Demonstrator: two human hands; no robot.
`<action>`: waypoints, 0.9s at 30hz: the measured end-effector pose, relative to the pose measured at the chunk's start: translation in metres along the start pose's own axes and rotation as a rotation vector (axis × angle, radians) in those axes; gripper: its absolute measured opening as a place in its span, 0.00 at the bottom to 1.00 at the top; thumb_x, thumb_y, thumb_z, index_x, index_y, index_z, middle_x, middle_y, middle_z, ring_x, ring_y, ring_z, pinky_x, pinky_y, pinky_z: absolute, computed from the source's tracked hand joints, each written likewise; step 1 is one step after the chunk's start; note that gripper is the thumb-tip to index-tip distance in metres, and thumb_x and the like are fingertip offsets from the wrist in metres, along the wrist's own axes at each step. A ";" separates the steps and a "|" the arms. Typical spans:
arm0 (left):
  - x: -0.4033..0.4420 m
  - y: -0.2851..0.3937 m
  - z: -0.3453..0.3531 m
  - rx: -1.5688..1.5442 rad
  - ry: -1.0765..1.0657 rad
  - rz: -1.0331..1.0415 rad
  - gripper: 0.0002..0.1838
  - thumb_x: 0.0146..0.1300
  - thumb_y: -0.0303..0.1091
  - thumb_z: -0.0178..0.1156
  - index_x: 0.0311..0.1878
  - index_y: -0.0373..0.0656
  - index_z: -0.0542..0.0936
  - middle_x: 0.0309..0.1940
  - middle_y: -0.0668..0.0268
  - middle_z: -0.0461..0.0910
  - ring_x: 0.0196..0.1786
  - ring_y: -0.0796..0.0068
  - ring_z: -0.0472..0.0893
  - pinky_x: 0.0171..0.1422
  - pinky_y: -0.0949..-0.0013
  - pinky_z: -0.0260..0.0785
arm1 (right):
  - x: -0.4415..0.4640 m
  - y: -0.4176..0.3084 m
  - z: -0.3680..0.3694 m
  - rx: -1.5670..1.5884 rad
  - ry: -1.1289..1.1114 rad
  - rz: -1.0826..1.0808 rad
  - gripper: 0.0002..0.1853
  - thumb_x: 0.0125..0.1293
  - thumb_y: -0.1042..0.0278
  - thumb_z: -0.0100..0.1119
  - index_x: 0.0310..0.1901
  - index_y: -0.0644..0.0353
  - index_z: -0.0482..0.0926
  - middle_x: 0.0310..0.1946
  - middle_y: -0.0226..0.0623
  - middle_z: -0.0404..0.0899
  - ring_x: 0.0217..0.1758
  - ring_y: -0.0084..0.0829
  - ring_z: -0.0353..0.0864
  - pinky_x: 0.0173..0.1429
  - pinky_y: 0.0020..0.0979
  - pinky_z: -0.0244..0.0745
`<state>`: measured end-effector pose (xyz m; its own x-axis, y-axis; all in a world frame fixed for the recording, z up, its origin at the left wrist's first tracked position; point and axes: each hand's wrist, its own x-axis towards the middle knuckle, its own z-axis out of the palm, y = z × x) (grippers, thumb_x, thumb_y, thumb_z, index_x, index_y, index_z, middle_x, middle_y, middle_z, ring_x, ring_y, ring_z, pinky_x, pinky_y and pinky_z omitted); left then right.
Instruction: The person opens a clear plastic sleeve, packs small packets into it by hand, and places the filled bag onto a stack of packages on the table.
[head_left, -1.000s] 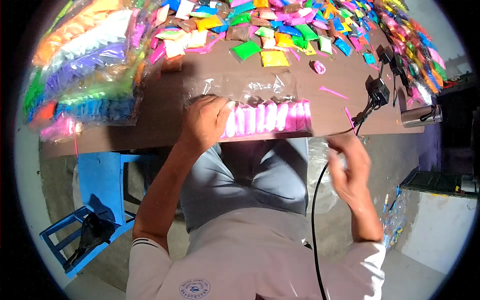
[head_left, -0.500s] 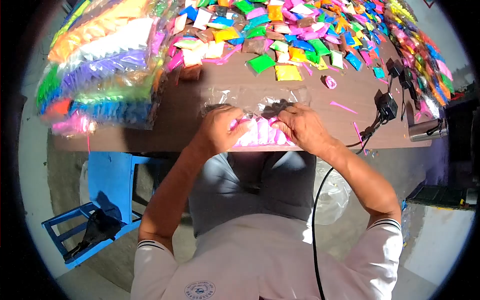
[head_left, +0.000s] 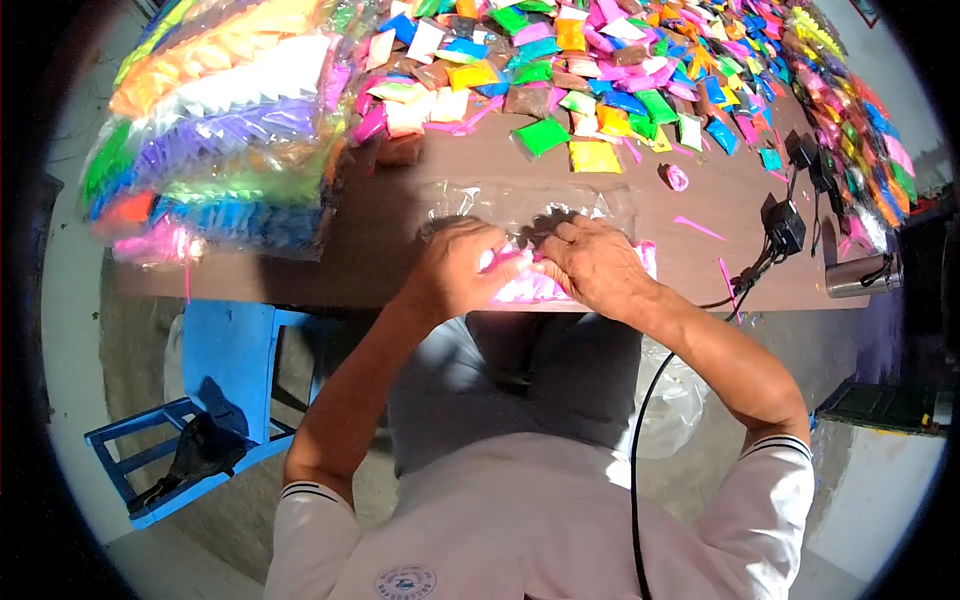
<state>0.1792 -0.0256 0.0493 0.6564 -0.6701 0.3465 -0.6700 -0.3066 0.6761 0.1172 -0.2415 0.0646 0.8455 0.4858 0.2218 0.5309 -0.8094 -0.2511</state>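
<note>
At the table's front edge lies a clear plastic bag (head_left: 590,200) with a row of pink packets (head_left: 530,290) in its near part. My left hand (head_left: 462,265) is curled over the left end of the row, its thumb pointing inward along the packets. Close beside it, my right hand (head_left: 597,265) has its fingers bent over the middle of the row. Some pink shows to the right of that hand. The bag's loose transparent part spreads flat beyond both hands. My fingertips are partly hidden.
Filled bags of coloured packets (head_left: 220,140) are stacked at left. Loose colourful packets (head_left: 540,137) cover the back. More bagged packets (head_left: 850,120) lie at right, near black adapters with cables (head_left: 783,225) and a metal cylinder (head_left: 862,277). A blue stool (head_left: 225,370) stands below left.
My right hand has shifted left along the pink row, closer to my left hand, uncovering the row's right end. The whole view has moved slightly.
</note>
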 end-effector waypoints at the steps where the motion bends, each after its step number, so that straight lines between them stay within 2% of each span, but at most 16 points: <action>1: 0.002 0.005 -0.004 0.025 -0.026 0.002 0.12 0.58 0.35 0.64 0.29 0.36 0.75 0.25 0.51 0.74 0.32 0.48 0.75 0.37 0.54 0.67 | 0.001 0.001 -0.002 -0.005 0.003 -0.007 0.13 0.64 0.57 0.58 0.38 0.60 0.80 0.32 0.40 0.76 0.40 0.45 0.76 0.47 0.43 0.73; 3: 0.002 0.005 -0.008 0.068 -0.075 0.000 0.16 0.57 0.39 0.66 0.27 0.37 0.74 0.24 0.52 0.73 0.31 0.49 0.75 0.36 0.54 0.67 | 0.003 0.000 -0.004 0.003 -0.027 -0.001 0.13 0.65 0.57 0.57 0.37 0.59 0.80 0.34 0.39 0.79 0.41 0.45 0.78 0.47 0.42 0.73; 7: -0.001 0.002 -0.002 0.118 -0.048 -0.005 0.16 0.57 0.40 0.67 0.27 0.37 0.75 0.24 0.53 0.74 0.31 0.49 0.75 0.37 0.54 0.67 | 0.012 0.004 -0.010 0.097 0.000 -0.011 0.14 0.65 0.56 0.57 0.39 0.59 0.80 0.40 0.41 0.82 0.45 0.46 0.79 0.48 0.42 0.74; 9: -0.003 0.000 0.002 0.113 0.018 -0.004 0.16 0.57 0.41 0.66 0.26 0.37 0.75 0.24 0.52 0.74 0.32 0.49 0.76 0.38 0.54 0.68 | 0.024 0.009 -0.025 0.240 -0.321 0.365 0.15 0.66 0.55 0.57 0.42 0.60 0.81 0.43 0.44 0.82 0.47 0.49 0.79 0.50 0.44 0.74; 10: -0.003 0.000 0.003 0.115 0.024 -0.006 0.16 0.57 0.41 0.66 0.26 0.37 0.75 0.24 0.52 0.74 0.32 0.49 0.76 0.38 0.54 0.68 | 0.029 0.013 -0.024 0.238 -0.322 0.359 0.15 0.66 0.55 0.57 0.42 0.60 0.81 0.43 0.44 0.82 0.47 0.49 0.79 0.50 0.44 0.74; 12: -0.003 0.000 0.003 0.112 0.021 -0.003 0.16 0.58 0.40 0.65 0.27 0.37 0.75 0.25 0.52 0.75 0.33 0.48 0.77 0.38 0.54 0.69 | 0.034 0.019 -0.020 0.103 0.067 0.233 0.16 0.67 0.55 0.56 0.46 0.60 0.80 0.43 0.46 0.81 0.47 0.51 0.79 0.51 0.45 0.74; 14: -0.002 0.002 0.001 0.122 0.018 0.002 0.16 0.58 0.40 0.65 0.27 0.37 0.75 0.25 0.52 0.75 0.33 0.48 0.76 0.38 0.53 0.69 | 0.046 0.023 -0.020 0.077 0.075 0.234 0.18 0.66 0.55 0.57 0.49 0.60 0.79 0.42 0.48 0.81 0.47 0.51 0.79 0.51 0.45 0.74; 16: -0.001 0.004 0.000 0.126 0.016 0.007 0.16 0.59 0.40 0.64 0.27 0.37 0.75 0.25 0.52 0.75 0.33 0.47 0.76 0.39 0.53 0.68 | 0.058 0.021 -0.020 -0.009 -0.084 0.225 0.22 0.65 0.57 0.59 0.55 0.63 0.74 0.44 0.52 0.79 0.49 0.52 0.78 0.53 0.46 0.73; 17: -0.001 0.002 0.001 0.138 0.014 0.002 0.16 0.59 0.40 0.64 0.26 0.37 0.75 0.25 0.52 0.75 0.33 0.47 0.76 0.39 0.53 0.68 | 0.064 0.018 -0.019 0.005 -0.216 0.299 0.25 0.63 0.56 0.61 0.56 0.63 0.73 0.45 0.52 0.79 0.49 0.52 0.78 0.54 0.46 0.73; 18: -0.002 0.002 0.001 0.148 0.012 -0.004 0.15 0.59 0.40 0.64 0.26 0.37 0.75 0.25 0.52 0.75 0.33 0.47 0.76 0.39 0.52 0.68 | 0.070 0.014 -0.020 0.003 -0.216 0.297 0.25 0.63 0.56 0.61 0.56 0.63 0.73 0.45 0.52 0.79 0.49 0.52 0.78 0.54 0.46 0.73; 20: -0.002 0.003 0.002 0.159 0.021 -0.002 0.15 0.59 0.40 0.64 0.26 0.37 0.74 0.25 0.52 0.74 0.33 0.47 0.76 0.39 0.52 0.68 | 0.076 0.008 -0.021 -0.045 -0.250 0.262 0.26 0.60 0.56 0.64 0.55 0.64 0.73 0.46 0.51 0.79 0.49 0.52 0.78 0.54 0.45 0.73; 21: -0.002 0.004 0.002 0.172 0.029 0.001 0.16 0.59 0.40 0.63 0.26 0.37 0.74 0.24 0.52 0.74 0.33 0.47 0.76 0.39 0.52 0.68 | 0.072 0.021 -0.003 -0.215 -0.078 0.146 0.21 0.57 0.59 0.66 0.49 0.62 0.77 0.40 0.48 0.81 0.46 0.49 0.80 0.50 0.43 0.75; 22: -0.003 0.004 0.002 0.173 0.030 0.001 0.16 0.59 0.40 0.63 0.26 0.37 0.74 0.24 0.52 0.74 0.33 0.47 0.76 0.39 0.52 0.68 | 0.076 0.027 -0.002 -0.215 -0.078 0.145 0.21 0.57 0.59 0.66 0.49 0.62 0.77 0.40 0.48 0.81 0.46 0.49 0.80 0.50 0.43 0.75; 24: -0.003 0.004 0.002 0.144 0.028 -0.001 0.15 0.59 0.39 0.63 0.27 0.37 0.74 0.25 0.52 0.74 0.33 0.46 0.76 0.38 0.52 0.68 | 0.088 0.041 -0.004 0.090 -0.301 0.223 0.13 0.56 0.63 0.66 0.41 0.60 0.81 0.33 0.46 0.82 0.40 0.46 0.81 0.45 0.41 0.76; 25: -0.003 0.003 0.003 0.145 0.028 0.000 0.15 0.59 0.39 0.63 0.27 0.37 0.74 0.25 0.52 0.74 0.33 0.46 0.76 0.38 0.52 0.68 | 0.090 0.043 -0.002 0.136 -0.265 0.249 0.07 0.56 0.67 0.64 0.35 0.59 0.82 0.28 0.44 0.81 0.34 0.41 0.81 0.42 0.39 0.75; 27: -0.004 0.001 0.004 0.135 0.048 0.022 0.15 0.59 0.39 0.63 0.27 0.37 0.74 0.25 0.51 0.74 0.33 0.46 0.76 0.38 0.52 0.67 | 0.088 0.043 -0.010 0.220 -0.288 0.211 0.07 0.56 0.68 0.64 0.35 0.59 0.82 0.28 0.43 0.80 0.33 0.39 0.80 0.41 0.38 0.74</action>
<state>0.1746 -0.0265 0.0463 0.6546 -0.6458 0.3931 -0.7229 -0.3825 0.5754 0.2137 -0.2376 0.0830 0.9021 0.4143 -0.1208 0.3173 -0.8264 -0.4651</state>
